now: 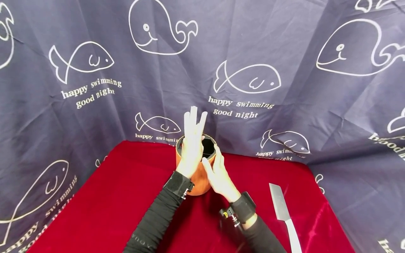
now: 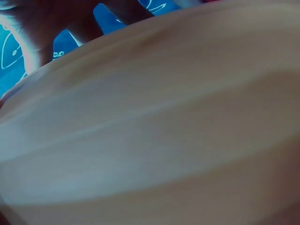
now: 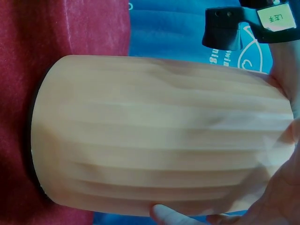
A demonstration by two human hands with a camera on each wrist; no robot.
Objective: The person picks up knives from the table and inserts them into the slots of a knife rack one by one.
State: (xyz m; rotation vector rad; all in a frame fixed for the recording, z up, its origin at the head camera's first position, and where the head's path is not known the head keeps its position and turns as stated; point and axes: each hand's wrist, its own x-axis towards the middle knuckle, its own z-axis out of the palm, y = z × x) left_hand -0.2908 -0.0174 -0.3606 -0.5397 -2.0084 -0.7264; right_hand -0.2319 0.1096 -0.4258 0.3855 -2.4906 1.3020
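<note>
A tall, round, wood-coloured container [image 1: 200,181] stands upright on the red cloth, its dark inside showing past the hands. Its ridged side [image 3: 159,131] fills much of both wrist views. My left hand [image 1: 191,147] is over the near left part of the rim, fingers straight and pointing away across the opening. My right hand [image 1: 219,174] grips the container's right side, thumb in front and fingers along the rim. In the right wrist view a fingertip [image 3: 165,213] lies against the lower side. To the right lies a cleaver [image 1: 281,203] with a pale handle.
Red cloth [image 1: 139,196] covers the table. A dark blue curtain [image 1: 202,35] printed with white fish and whales hangs behind and at both sides. Black straps with small cameras sit on both wrists, the left strap [image 1: 178,183] close to the container.
</note>
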